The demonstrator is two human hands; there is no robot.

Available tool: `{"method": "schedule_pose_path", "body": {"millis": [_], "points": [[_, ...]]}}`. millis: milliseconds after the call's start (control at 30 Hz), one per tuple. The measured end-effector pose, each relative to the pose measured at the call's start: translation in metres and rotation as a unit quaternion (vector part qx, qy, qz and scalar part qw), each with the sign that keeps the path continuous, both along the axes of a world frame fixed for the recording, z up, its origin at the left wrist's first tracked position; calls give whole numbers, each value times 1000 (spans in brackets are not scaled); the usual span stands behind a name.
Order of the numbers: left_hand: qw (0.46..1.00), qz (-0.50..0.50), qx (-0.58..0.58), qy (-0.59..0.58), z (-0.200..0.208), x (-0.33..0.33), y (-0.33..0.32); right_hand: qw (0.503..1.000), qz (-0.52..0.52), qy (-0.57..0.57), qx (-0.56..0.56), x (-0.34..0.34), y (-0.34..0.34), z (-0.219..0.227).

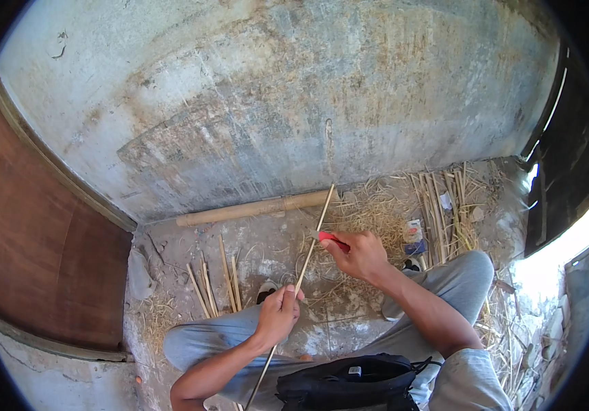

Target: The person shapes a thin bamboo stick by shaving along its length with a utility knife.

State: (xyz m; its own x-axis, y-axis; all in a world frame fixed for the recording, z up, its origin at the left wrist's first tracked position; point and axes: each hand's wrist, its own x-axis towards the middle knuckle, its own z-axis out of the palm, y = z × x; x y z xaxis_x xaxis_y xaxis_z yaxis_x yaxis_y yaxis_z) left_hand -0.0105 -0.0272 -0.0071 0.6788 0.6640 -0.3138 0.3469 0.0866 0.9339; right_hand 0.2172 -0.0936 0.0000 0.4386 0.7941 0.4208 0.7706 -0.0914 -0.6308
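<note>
A long thin bamboo strip (306,262) slants from my lap up toward the wall. Around its middle my left hand (280,314) is closed, fingers pinching it. My right hand (359,255) grips a red-handled knife (333,240), whose short blade lies against the strip above my left hand. Most of the knife's handle is hidden in my fist. The strip's upper end points at a thick bamboo pole (253,209) lying along the foot of the wall.
Cut bamboo strips lie in a bundle (438,216) at the right, with several more sticks (229,277) at the left. Shavings (377,212) cover the floor. A small packet (414,231) sits by my right knee. A black bag (346,383) rests on my lap. A stained wall (274,103) stands ahead.
</note>
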Motion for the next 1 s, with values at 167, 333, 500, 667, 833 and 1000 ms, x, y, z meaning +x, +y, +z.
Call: {"method": "schedule_pose_path", "body": {"millis": [167, 333, 500, 667, 833, 1000], "points": [[997, -7, 82, 9, -7, 3, -2, 999, -27, -1, -44, 3, -1, -3], [994, -17, 108, 25, -11, 1, -6, 996, -50, 19, -65, 9, 2, -8], [996, -12, 83, 16, -11, 1, -3, 997, -49, 13, -57, 17, 4, -5], [997, -15, 67, 19, -6, 0, -7, 993, -98, 30, -62, 36, 8, -14], [997, -82, 0, -10, 30, -11, -25, 958, -219, 138, -127, 116, -7, -30], [999, -14, 25, 32, 20, -7, 28, 965, -179, 170, -94, 80, 4, -19]]}}
